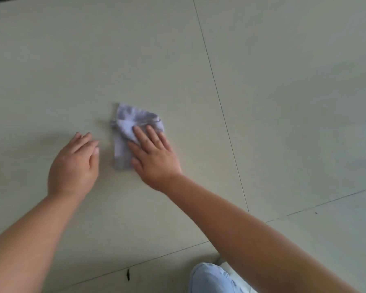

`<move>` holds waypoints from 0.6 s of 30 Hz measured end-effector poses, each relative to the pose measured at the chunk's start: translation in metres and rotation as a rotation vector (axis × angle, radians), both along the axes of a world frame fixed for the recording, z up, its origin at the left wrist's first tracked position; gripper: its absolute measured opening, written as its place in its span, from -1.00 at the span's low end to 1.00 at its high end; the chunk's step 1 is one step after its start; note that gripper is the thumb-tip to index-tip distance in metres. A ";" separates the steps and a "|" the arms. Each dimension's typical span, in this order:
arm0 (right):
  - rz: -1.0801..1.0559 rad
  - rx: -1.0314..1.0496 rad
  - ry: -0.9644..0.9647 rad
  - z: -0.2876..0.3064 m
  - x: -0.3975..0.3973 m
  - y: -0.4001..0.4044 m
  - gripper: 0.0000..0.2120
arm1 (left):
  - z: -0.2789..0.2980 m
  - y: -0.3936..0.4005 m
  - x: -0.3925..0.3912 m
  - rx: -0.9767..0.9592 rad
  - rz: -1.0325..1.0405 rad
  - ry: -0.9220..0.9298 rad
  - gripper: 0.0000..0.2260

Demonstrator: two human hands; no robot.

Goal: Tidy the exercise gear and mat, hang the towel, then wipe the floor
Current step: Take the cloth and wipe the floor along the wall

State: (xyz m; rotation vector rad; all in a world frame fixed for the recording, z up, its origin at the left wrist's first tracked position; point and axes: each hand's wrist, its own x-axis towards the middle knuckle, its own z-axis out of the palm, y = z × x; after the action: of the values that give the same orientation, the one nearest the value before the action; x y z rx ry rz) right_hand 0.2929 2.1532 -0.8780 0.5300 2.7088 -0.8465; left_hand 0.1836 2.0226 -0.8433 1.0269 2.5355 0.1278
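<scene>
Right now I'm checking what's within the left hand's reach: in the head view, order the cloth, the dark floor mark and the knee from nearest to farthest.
From the left hand:
1. Cloth, just to its right, under the right hand.
2. Dark floor mark, below, on a tile seam.
3. Knee, bottom edge, farther right than the mark.

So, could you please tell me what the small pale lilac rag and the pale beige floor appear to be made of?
The small pale lilac rag, pressed under the right hand, looks like soft woven or knitted fabric: it creases, bunches and shows a stitched hem. The pale beige floor seems to be large glazed ceramic or similar hard tiles: thin straight grout lines and a soft sheen, though the blur leaves this uncertain.
</scene>
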 end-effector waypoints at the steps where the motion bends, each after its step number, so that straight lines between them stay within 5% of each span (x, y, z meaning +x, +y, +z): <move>1: 0.081 0.007 0.015 -0.001 0.015 -0.009 -0.58 | 0.007 -0.005 -0.002 -0.037 0.030 -0.020 -0.54; 5: 0.113 0.125 -0.070 -0.002 0.114 0.030 -0.56 | 0.023 0.014 0.013 -0.111 -0.023 -0.064 -0.81; 7: -0.033 0.228 -0.145 0.002 0.159 0.079 -0.48 | 0.024 0.041 0.027 -0.085 -0.100 -0.087 -0.94; 9: -0.365 0.182 -0.261 0.016 0.182 0.132 -0.35 | 0.027 0.074 0.039 -0.088 -0.149 -0.135 -0.75; 12: -0.684 0.107 -0.339 0.027 0.176 0.195 -0.46 | 0.036 0.125 0.054 -0.246 -0.250 -0.130 -0.54; 18: -0.488 0.062 -0.356 0.028 0.110 0.208 -0.50 | 0.043 0.174 0.074 -0.420 -0.268 -0.105 -0.46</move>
State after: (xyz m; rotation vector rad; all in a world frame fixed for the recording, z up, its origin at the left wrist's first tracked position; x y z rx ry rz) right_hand 0.4025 2.3608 -0.8500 1.2583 2.3123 -0.6888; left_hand 0.2578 2.1969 -0.8008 1.1331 2.1741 -0.3980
